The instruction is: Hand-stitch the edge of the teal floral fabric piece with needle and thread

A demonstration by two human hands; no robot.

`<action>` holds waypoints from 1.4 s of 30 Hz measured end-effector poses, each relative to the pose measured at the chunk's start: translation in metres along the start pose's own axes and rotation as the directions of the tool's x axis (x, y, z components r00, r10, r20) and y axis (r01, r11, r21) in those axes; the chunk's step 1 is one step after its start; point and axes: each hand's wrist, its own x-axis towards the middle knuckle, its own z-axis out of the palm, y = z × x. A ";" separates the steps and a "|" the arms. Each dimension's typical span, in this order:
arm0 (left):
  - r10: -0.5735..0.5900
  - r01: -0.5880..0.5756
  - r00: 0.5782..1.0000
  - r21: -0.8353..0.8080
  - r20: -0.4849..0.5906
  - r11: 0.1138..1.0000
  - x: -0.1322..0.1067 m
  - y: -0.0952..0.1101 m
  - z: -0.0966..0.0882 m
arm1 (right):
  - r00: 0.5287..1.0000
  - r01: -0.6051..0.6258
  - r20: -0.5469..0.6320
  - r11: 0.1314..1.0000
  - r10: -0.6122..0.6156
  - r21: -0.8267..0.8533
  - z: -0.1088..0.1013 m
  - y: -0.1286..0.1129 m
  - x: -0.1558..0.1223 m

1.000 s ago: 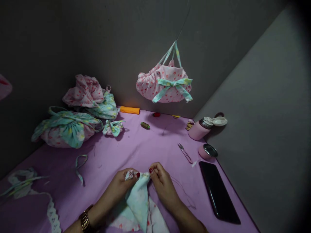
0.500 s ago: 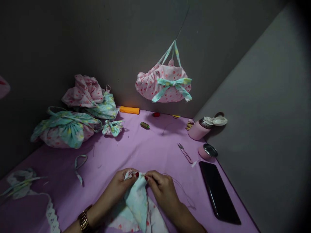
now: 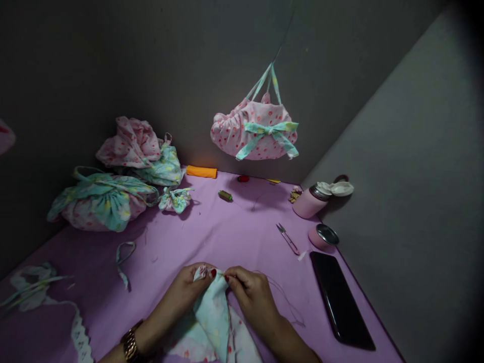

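A floral fabric piece (image 3: 214,307), pale mint on one part and pink-dotted white on another, hangs down toward the bottom of the view. My left hand (image 3: 192,282) is closed on its top edge, thumb on top, with a bunched pink-and-white bit showing between the fingers. At the same edge, the thumb and forefinger of my right hand (image 3: 251,290) are pinched together against the cloth. Whatever lies in that pinch is too small to make out. Thin loose thread (image 3: 283,297) curls on the table beside my right hand.
The purple tablecloth (image 3: 223,232) carries thread snips (image 3: 288,239), a black phone (image 3: 340,300), a pink flask (image 3: 310,201) and its cup (image 3: 323,237). Fabric bags (image 3: 106,201) are piled left, near lace trim (image 3: 81,333) and a thread spool (image 3: 225,195). A dotted bag (image 3: 257,133) hangs at the wall.
My right fingertips have shifted very slightly at the fabric's top edge. Both hands keep their hold, and the things around them have not moved.
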 end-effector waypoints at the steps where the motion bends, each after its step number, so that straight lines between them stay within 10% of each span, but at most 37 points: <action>1: 0.005 -0.005 1.000 0.013 0.001 1.000 0.000 0.000 0.000 | 1.000 -0.004 0.005 1.000 0.004 0.002 0.000 0.000 0.000; 19: 0.139 -0.130 0.990 0.295 -0.010 0.946 -0.006 0.003 0.000 | 0.995 -0.099 0.035 0.995 0.098 0.008 0.006 0.002 -0.001; 42: 0.047 -0.047 0.999 0.149 0.002 0.988 0.001 0.001 -0.001 | 0.947 -0.319 0.143 0.815 0.286 0.483 0.005 0.005 0.005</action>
